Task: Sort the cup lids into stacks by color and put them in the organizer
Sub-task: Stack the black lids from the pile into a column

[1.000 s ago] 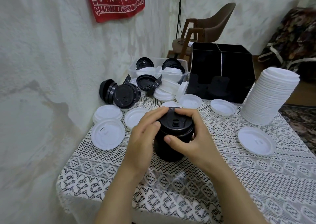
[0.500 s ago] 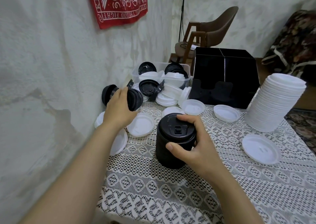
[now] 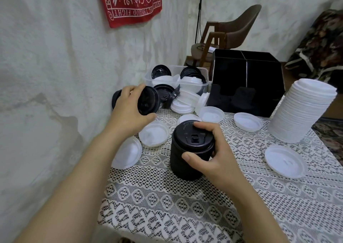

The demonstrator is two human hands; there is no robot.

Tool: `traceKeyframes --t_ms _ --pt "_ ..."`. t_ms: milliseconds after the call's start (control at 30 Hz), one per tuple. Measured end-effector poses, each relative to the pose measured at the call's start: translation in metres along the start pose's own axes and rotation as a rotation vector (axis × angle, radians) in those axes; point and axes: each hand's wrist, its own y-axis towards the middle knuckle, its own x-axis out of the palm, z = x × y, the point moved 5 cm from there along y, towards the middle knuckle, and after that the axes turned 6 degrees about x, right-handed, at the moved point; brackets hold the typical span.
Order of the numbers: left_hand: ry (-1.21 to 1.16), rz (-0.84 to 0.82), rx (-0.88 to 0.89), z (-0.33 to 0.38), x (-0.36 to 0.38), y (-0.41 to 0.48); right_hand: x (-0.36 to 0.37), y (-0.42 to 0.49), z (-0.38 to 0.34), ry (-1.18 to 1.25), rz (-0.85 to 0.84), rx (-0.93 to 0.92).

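Fingers of the right hand (image 3: 213,155) curled round the upright black lid stack (image 3: 185,161) on the table (image 3: 185,205); the left hand (image 3: 128,111) gripped sideways black lids (image 3: 148,101) near the wall (image 3: 55,75).

Left grip (image 3: 130,111), right grip (image 3: 213,155) and 2 forearms (image 3: 83,177) bare; nails (image 3: 186,157) short

Soft, even, rather dim room light with weak shadows. A faint sheen rims the black lid stack (image 3: 193,140); the white lid stack (image 3: 300,112) at 3 o'clock looks brightest. The edges bow, and my forearms (image 3: 74,196) soften at 6 o'clock.
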Motion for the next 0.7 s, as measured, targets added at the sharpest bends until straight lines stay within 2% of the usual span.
traceKeyframes --t_ms 267,567,700 --pt "-0.273 -0.001 0.052 0.052 -0.018 -0.038 -0.001 0.001 0.0 0.001 0.0 -0.046" --pt "-0.214 -0.088 0.168 0.087 0.003 -0.068 -0.002 0.003 0.007 0.042 -0.015 -0.031" --pt "-0.207 -0.152 0.167 0.094 0.014 -0.071 -0.002 0.003 0.008 0.079 -0.023 -0.027"
